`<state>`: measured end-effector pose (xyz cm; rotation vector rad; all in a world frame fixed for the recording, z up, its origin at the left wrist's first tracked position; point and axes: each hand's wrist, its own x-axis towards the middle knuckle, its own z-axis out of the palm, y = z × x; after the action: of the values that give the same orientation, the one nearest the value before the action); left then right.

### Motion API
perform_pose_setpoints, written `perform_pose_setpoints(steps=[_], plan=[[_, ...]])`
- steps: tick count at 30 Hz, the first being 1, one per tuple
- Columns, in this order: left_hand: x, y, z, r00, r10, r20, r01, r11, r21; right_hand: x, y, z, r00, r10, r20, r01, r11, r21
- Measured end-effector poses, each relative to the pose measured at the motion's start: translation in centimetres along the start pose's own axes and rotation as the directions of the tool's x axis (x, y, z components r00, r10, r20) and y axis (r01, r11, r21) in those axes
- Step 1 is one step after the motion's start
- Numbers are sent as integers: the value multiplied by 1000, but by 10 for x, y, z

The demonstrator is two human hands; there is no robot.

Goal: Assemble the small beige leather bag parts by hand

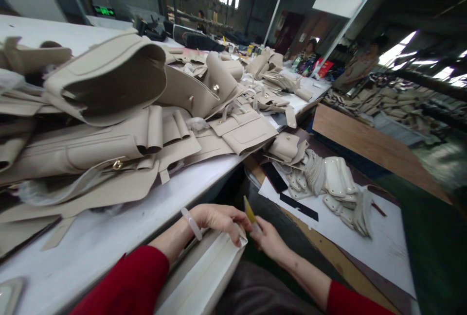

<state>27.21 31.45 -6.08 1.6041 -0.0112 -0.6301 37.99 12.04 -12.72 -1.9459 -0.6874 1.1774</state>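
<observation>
My left hand [222, 220], with a pale bangle on its wrist, is closed on the corner of a beige bag piece [207, 276]. The piece slants across my lap, its long pale side facing up. Close beside that corner, my right hand [269, 239] is closed around a small yellow tool [250, 211]. The tool's yellow part points up and away from the fist; its exact kind is not plain to see. Tool and bag piece look near each other, but I cannot tell whether they touch.
Beige bag bodies [109, 77] and flaps are heaped on the white table [164, 213] to my left. At right, a lower paper-covered table [386, 256] bears stacked small beige parts [339, 179], a dark phone [274, 177] and a black strip [299, 207]. People stand farther back.
</observation>
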Motion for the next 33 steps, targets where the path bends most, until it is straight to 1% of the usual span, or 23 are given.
perform_pose_setpoints(steps=[2, 3, 4, 5, 6, 7, 9, 10, 12, 14, 17, 21, 25, 29, 31, 33], plan=[[1, -1, 1, 1000, -11, -2, 11, 1000, -9, -14, -3, -35, 999, -16, -43, 14, 999, -38], [2, -1, 1, 1000, -18, -4, 18, 1000, -14, -24, -6, -53, 999, -12, -50, 9, 999, -50], [2, -1, 2, 1000, -25, -6, 25, 1000, -18, -35, -11, -68, 999, 9, -32, -11, 998, -57], [2, -2, 2, 1000, -30, -6, 30, 999, -22, -47, -18, -80, 999, 39, 21, -37, 997, -61], [3, -2, 3, 999, -33, -6, 33, 999, -26, -57, -25, -89, 991, 78, 105, -70, 995, -73], [3, -2, 3, 999, -33, -6, 32, 999, -28, -66, -33, -92, 973, 118, 197, -100, 990, -95], [2, 0, 4, 1000, -27, -10, 27, 999, -24, -77, -47, -89, 918, 186, 351, -135, 977, -163], [1, 0, 4, 1000, -25, -13, 25, 1000, -16, -78, -52, -83, 897, 209, 390, -142, 970, -195], [-1, 2, 4, 999, -26, -26, 27, 1000, 6, -76, -58, -69, 885, 223, 410, -136, 963, -231], [-3, 4, 3, 998, -33, -45, 35, 998, 47, -70, -60, -56, 887, 213, 411, -121, 963, -240], [-5, 4, 1, 996, -38, -75, 47, 992, 115, -64, -60, -47, 892, 211, 399, -117, 962, -247], [-5, 4, 0, 997, -34, -74, 44, 989, 141, -64, -59, -44, 892, 223, 392, -142, 964, -224], [-6, 4, 0, 997, -30, -67, 38, 992, 121, -65, -55, -42, 901, 215, 378, -150, 970, -193], [-7, 4, -1, 996, -37, -80, 46, 993, 106, -63, -50, -38, 896, 209, 391, -148, 972, -182], [-8, 6, -1, 995, -41, -91, 52, 991, 120, -63, -53, -36, 892, 233, 387, -174, 968, -182], [-12, 12, 1, 992, -47, -113, 62, 989, 136, -65, -59, -35, 895, 266, 358, -210, 960, -186]])
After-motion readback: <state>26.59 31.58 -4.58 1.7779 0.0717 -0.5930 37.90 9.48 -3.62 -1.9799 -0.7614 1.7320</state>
